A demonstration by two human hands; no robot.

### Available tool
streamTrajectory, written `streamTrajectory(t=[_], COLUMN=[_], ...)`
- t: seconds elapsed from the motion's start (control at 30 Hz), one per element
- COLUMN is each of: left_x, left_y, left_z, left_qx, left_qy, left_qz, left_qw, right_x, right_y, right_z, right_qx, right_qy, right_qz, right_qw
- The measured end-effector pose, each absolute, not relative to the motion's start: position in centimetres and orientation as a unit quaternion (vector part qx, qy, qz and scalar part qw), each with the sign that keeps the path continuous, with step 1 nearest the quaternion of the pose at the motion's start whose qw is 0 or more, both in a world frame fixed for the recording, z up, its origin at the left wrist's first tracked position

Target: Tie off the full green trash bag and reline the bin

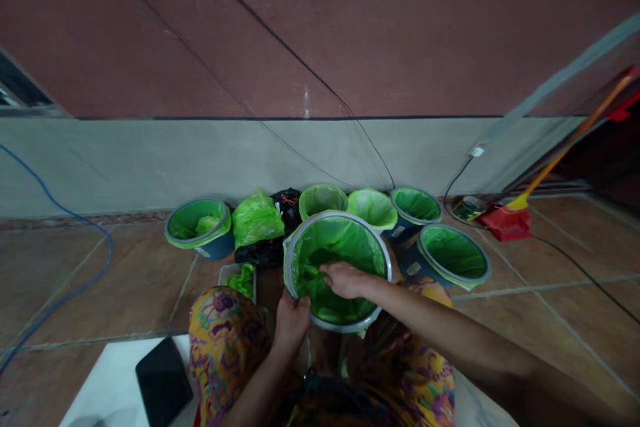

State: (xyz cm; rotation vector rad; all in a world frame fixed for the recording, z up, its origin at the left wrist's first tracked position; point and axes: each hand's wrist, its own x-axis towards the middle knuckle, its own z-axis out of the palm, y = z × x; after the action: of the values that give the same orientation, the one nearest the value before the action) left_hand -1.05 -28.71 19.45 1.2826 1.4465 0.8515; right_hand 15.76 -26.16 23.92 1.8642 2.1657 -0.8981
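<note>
A round bin [385, 257] with a grey rim stands between my knees, lined with a green plastic bag [350, 240] folded over its edge. My left hand [293, 320] grips the near left part of the rim, thumb on top. Inside the bin, my right hand [344, 279] has its fingers curled at the green liner, with a lighter fold of plastic by the fingertips. How firmly they pinch it is hard to see. Left of the bin, a small white tray [254, 287] holds crumpled green bags [243, 280].
Several lined bins surround me, including a left one [173, 233] and a right one [483, 275]. A full green bag [257, 219] and black bags [267, 252] lie by the wall. A red dustpan [507, 223], a blue hose [107, 260] and a black device [164, 380] are around.
</note>
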Motion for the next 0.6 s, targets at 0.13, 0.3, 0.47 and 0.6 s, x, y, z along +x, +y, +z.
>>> streamTrajectory(t=[0.13,0.3,0.47,0.6], left_x=[-0.8,-1.4,-2.0,-2.1], left_y=[-28.6,-28.3,-27.9,-28.0], left_z=[19.2,19.1,19.5,19.5], left_qx=[0.530,0.532,0.515,0.519], left_qy=[0.590,0.592,0.594,0.615], left_qz=[0.356,0.350,0.362,0.352], left_qw=[0.494,0.495,0.500,0.477], right_x=[14.6,14.7,18.5,19.8], right_y=[-25.7,-25.7,-24.7,-23.6], right_z=[23.1,22.9,24.0,23.5], right_qx=[0.607,0.586,0.682,0.785], right_qy=[0.714,0.720,0.662,0.556], right_qz=[-0.334,-0.361,-0.309,-0.272], right_qw=[0.104,0.090,-0.025,0.021])
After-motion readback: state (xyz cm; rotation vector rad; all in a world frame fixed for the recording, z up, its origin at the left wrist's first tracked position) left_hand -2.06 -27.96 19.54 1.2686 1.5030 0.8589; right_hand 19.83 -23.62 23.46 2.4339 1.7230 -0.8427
